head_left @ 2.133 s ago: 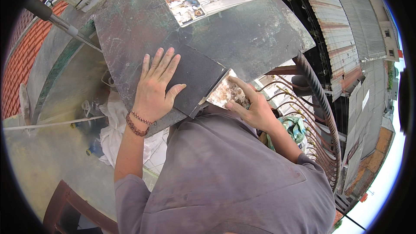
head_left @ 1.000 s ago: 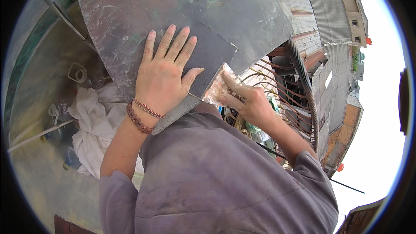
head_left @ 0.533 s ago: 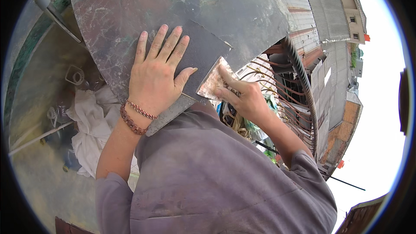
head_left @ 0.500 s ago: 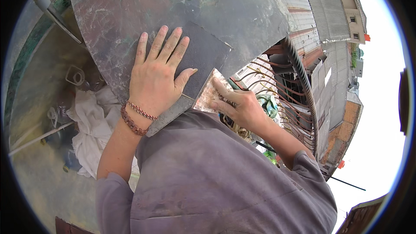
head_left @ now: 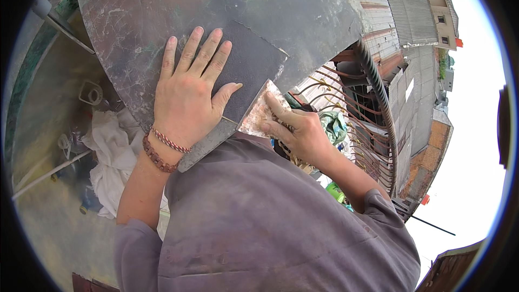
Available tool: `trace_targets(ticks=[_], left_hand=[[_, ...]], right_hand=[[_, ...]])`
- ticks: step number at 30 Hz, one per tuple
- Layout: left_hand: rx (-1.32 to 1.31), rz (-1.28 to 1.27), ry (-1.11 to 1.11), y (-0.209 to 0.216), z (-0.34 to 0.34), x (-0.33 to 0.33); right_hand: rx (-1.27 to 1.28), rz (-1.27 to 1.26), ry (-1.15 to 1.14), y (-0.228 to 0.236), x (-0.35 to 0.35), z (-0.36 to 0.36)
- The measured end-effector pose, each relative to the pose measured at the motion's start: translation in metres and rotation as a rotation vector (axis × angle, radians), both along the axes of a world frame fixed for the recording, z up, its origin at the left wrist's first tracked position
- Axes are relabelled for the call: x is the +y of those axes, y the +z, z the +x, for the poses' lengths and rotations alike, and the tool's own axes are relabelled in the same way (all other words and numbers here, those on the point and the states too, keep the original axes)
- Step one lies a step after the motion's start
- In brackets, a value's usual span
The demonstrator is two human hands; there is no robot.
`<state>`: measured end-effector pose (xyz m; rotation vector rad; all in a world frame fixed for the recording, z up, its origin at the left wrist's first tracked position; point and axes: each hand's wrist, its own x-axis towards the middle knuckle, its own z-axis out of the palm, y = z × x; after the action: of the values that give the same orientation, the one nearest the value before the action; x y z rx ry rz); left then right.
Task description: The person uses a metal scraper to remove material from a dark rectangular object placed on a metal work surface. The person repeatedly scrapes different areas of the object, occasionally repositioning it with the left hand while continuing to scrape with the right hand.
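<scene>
Fingers spread, my left hand (head_left: 186,100) lies flat across the left part of a dark, fine-textured sheet (head_left: 251,65). That sheet rests on a large scuffed grey-green board (head_left: 124,27). In my right hand (head_left: 303,132) is a wide scraper (head_left: 260,111) with a worn, stained blade; the fingers cover most of its handle. The blade's edge meets the near right side of the dark sheet, close to my left thumb. A thin pale line runs across the sheet from the blade toward my left wrist. Part of the sheet is hidden beneath my left hand.
A metal railing (head_left: 381,92) with curved rusty bars stands at the right, with corrugated roofs (head_left: 403,11) beyond it. Crumpled white cloth (head_left: 111,146) and clear plastic containers (head_left: 92,93) lie below the board at the left. A green bag (head_left: 334,126) is beside my right hand.
The view has shifted slightly, so the board and both hands appear a little farther left. Both hands keep nearly the same places against the sheet.
</scene>
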<state>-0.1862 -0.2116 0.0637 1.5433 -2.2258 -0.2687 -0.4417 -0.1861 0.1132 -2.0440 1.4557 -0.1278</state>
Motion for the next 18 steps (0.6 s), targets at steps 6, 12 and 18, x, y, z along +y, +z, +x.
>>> trace_targets(ticks=[6, 12, 18], left_hand=[[-0.008, -0.021, -0.004, -0.001, 0.001, -0.001], [-0.051, 0.015, -0.012, -0.002, 0.004, -0.001], [-0.025, 0.019, -0.016, -0.001, 0.005, -0.002]], right_hand=[[-0.061, 0.098, -0.17, 0.004, -0.006, 0.012], [0.002, 0.1, -0.337, 0.009, -0.032, 0.017], [-0.091, 0.117, -0.325, 0.008, -0.034, 0.011]])
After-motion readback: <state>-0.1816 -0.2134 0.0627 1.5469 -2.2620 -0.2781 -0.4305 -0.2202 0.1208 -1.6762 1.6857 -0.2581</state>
